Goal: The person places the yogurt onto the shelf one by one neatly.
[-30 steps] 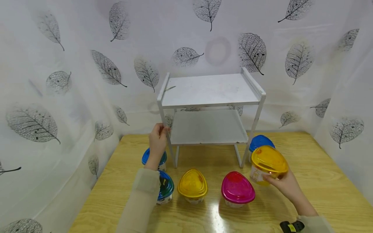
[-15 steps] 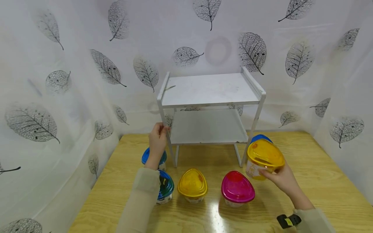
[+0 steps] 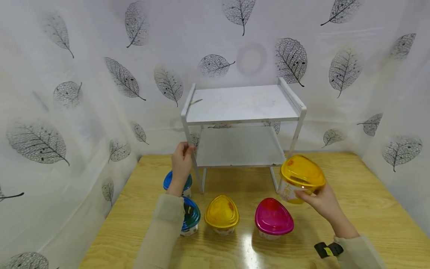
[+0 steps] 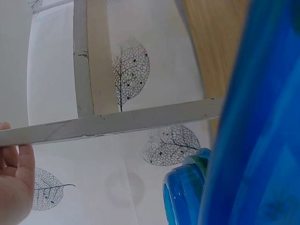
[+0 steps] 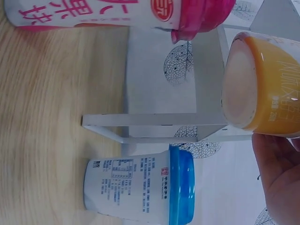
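White shelf (image 3: 240,145): your left hand (image 3: 182,158) curls round its left front post (image 4: 140,119), likely steadying it. Held yellow-lidded tub (image 3: 302,172): raised by the shelf's right front leg, your right hand (image 3: 324,203) gripping its side, probably keeping it near upright. Right wrist view only: its base (image 5: 238,83); standing blue-lidded tub (image 5: 131,185).

Amber-yellow lids (image 3: 304,171), a magenta lid (image 3: 274,216), bright blue lids (image 5: 183,187), a white rack (image 3: 242,104), cream sleeves (image 3: 156,235), a yellowish wood-grain table (image 3: 359,194), a white backdrop (image 3: 188,30) with black leaf-vein prints (image 3: 290,59)
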The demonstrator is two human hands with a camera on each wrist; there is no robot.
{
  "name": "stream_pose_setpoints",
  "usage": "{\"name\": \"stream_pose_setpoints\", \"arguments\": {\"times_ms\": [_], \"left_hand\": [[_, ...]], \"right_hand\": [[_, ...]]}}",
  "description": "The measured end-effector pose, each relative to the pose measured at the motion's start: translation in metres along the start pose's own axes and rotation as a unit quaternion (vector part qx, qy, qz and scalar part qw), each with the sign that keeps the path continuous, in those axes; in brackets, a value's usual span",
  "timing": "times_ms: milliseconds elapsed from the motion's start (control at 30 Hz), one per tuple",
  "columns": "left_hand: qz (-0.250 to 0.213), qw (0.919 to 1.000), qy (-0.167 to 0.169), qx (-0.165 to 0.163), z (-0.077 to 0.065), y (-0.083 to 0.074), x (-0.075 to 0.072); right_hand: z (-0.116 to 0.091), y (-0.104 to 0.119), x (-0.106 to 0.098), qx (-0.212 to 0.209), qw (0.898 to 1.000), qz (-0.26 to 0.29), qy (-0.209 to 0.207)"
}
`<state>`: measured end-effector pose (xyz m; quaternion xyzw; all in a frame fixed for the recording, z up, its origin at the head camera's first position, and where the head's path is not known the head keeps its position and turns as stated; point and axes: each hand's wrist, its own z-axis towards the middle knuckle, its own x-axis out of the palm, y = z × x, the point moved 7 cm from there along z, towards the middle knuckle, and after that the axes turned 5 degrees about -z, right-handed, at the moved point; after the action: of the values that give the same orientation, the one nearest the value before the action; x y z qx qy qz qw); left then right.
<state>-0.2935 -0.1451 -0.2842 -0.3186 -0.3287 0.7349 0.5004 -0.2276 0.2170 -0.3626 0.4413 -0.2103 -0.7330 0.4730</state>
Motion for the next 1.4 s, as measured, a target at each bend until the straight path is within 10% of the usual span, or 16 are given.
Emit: {"name": "stream_pose_setpoints", "arguments": {"times_ms": [1133,1400], "left_hand": [[0.004,1.0,-0.006,0.003,-0.007,-0.008,0.0],[0.001,1.0,-0.008,0.0,-0.009,-0.008,0.001]], "right_hand": [[0.023,0.045,-0.007,-0.042,0.997,0.049,-0.052],[0.036,0.057,-0.008,-0.091,0.983,0.156,-0.042]]}}
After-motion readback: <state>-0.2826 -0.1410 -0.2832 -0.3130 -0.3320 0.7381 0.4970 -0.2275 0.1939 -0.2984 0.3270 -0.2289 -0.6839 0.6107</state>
